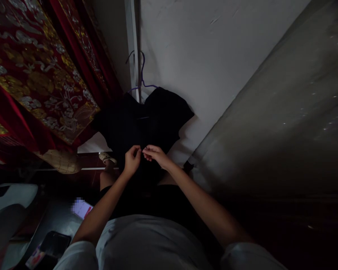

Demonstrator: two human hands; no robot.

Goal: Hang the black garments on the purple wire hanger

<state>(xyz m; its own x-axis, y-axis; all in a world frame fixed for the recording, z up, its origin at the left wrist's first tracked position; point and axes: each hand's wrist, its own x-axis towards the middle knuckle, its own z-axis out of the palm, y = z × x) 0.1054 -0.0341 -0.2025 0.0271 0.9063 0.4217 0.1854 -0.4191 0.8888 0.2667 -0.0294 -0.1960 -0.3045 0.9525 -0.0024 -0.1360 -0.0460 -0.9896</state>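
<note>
A black short-sleeved shirt (169, 112) hangs by its shoulders on a thin purple hanger (143, 71), facing me. At the middle of its front, my left hand (133, 159) is closed in a pinch, thumb against forefinger, on the dark cloth. Just to the right, nearly touching it, my right hand (155, 154) also pinches at the shirt front, its other fingers curled. Any small part between the fingertips is too dark and small to make out. The lower part of the shirt merges with my dark shorts.
The hanger hooks on a pale upright post (135, 33) against a grey wall (199, 45). A red curtain (59, 71) with gold and silver patterns hangs at left. A plastic-covered panel (270, 123) leans at right. At lower left lie a lit phone (83, 208) and a dark case (55, 243).
</note>
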